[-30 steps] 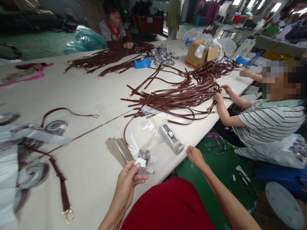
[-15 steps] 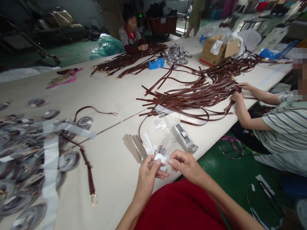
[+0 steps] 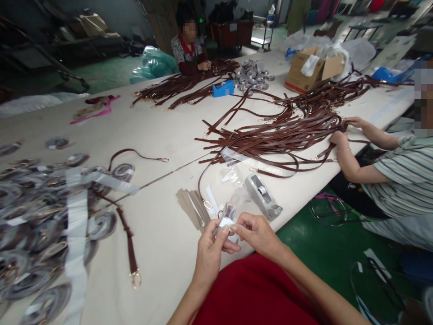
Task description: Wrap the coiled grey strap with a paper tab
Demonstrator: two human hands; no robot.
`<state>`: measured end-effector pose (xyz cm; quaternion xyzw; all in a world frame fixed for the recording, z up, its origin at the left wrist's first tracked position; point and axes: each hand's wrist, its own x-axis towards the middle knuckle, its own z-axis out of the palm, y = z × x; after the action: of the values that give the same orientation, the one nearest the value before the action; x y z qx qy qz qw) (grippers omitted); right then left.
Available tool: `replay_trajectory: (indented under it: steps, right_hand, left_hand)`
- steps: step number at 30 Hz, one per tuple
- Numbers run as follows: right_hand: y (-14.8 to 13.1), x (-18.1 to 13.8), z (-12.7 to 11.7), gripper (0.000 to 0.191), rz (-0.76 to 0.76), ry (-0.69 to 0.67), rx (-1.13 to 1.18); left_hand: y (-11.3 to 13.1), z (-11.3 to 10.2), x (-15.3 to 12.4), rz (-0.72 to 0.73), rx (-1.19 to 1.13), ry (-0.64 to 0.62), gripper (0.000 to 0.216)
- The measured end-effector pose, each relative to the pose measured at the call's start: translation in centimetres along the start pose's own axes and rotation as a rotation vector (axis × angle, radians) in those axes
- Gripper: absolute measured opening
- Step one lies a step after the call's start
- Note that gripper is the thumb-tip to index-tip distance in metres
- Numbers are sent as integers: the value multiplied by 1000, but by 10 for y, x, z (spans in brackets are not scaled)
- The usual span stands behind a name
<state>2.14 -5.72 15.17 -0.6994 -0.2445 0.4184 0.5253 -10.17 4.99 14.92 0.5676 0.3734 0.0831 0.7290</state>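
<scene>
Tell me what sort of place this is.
Probably a bag-strap packing workshop: piles of brown straps on a long table, wrapped coils, tape dispensers, and several people working.

Even indoor light, bright white table [image 3: 162,122], dim background, soft shadows, wide-angle stretch and blur at left edge.

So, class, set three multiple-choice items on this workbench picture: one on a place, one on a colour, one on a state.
1. Where is the grey tape dispenser?
A. near the table edge by the hands
B. inside the box
C. on the floor

2. What colour is the far dispenser?
A. red
B. blue
C. yellow

3. What is the cardboard box like?
A. taped shut
B. crushed flat
C. open

Key: 1 A, it stands just beyond the right hand; 2 B, plainly blue; 3 C, flaps stand up.
</scene>
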Motion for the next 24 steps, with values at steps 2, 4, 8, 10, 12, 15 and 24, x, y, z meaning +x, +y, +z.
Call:
replay_trajectory:
  steps: [2,4,8,10,12,15,24]
  right_hand:
    - [1,2,-1,28,8,-18,15]
    - [2,4,-2,28,13,-33,30]
    - [6,6,-5,27,3,-55,67]
    - [9,6,-6,26,-1,-82,105]
    - [13,4,-6,28,1,-102,156]
    - [16,2,-1,32,10,-93,235]
    - [15,-6,10,35,-11,10,279]
  left_hand:
    - [-1,-2,0,-1,-10,-10,41]
    - [-1,-3,-1,7,-28,-23,41]
    - [-1,0,0,22,-60,-11,44]
    - [-2,3,1,23,-90,20,42]
    - [-4,6,1,24,-120,39,38]
    - [-6,9,0,18,-163,43,35]
    - [-5,15,-7,13,-236,-7,34]
